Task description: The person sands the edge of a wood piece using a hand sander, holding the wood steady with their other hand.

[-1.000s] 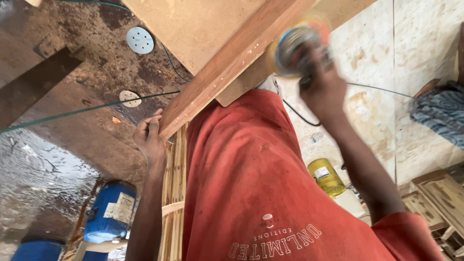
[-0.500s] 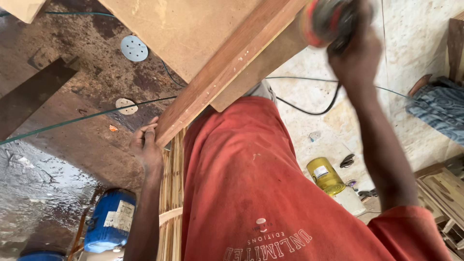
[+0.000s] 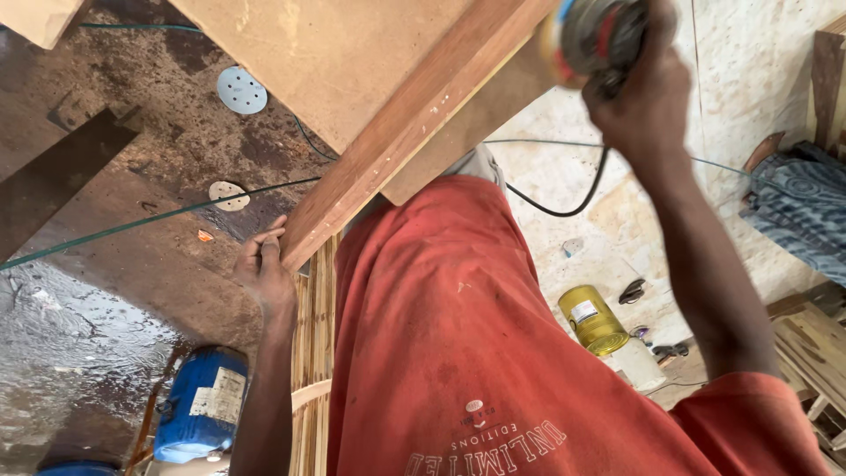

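A person in a red shirt (image 3: 458, 353) is looking down over their own chest at a piece of woodwork. A reddish-brown wooden rail (image 3: 414, 123) is running diagonally from about seven o'clock near the picture's centre up towards one o'clock, and it is edging a pale, flat board (image 3: 335, 53) that is filling the top middle.

The left hand (image 3: 264, 264), at about nine o'clock from centre, is bracing the lower end of the rail; its fingers are curled against the wood and touching it, though how fully they are wrapping round it is hidden. The right hand (image 3: 639, 97), at one o'clock, is closed tight around a hand-held power sander (image 3: 595, 40), which is blurred and is pressing against the upper stretch of the rail. A black cord (image 3: 564, 207) is looping down from the tool.

Judging by this, the sanding of the rail is under way, with the tool near the far upper end. The next pass is probably calling for a steady left-hand brace and even pressure along the edge, keeping the cord away from the disc.

On the dark, stained floor (image 3: 115, 264) at ten o'clock, two round sanding discs (image 3: 241, 90) are lying. A blue drum (image 3: 204, 405) is standing at seven o'clock, and a yellow can (image 3: 592, 319) at four o'clock.
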